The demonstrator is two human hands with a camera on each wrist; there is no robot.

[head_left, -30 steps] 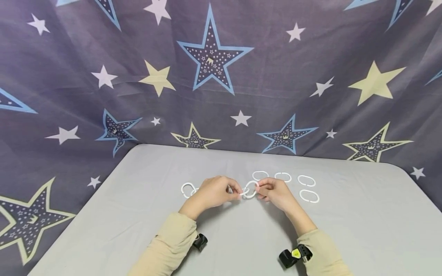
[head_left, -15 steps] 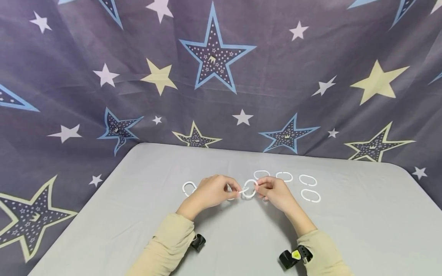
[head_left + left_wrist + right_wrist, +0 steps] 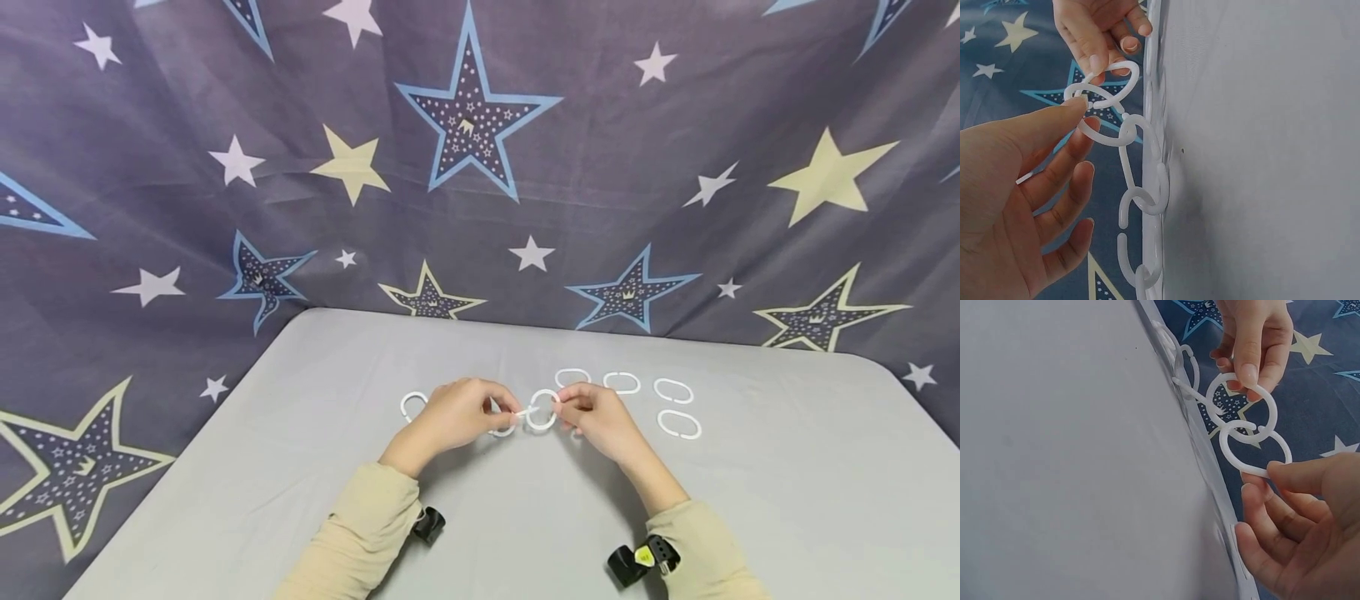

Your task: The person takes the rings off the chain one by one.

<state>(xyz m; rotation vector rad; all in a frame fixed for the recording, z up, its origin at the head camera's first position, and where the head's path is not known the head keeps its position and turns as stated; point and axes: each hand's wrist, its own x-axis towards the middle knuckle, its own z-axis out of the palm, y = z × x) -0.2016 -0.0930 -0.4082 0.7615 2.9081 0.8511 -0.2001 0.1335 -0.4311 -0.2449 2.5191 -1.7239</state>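
White links btwn hands, chain pt. hidden

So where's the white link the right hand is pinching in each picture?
Head: white link, below and slightly right of centre.
Left wrist: white link, left of centre, near the top.
Right wrist: white link, right of centre, mid-height.
Shared landmark: the left hand, pinching the neighbouring link.

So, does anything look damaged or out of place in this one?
Nothing stands out. Small gaps show in the chain and in loose links, but since they recur, they look like design, probably not breakage.
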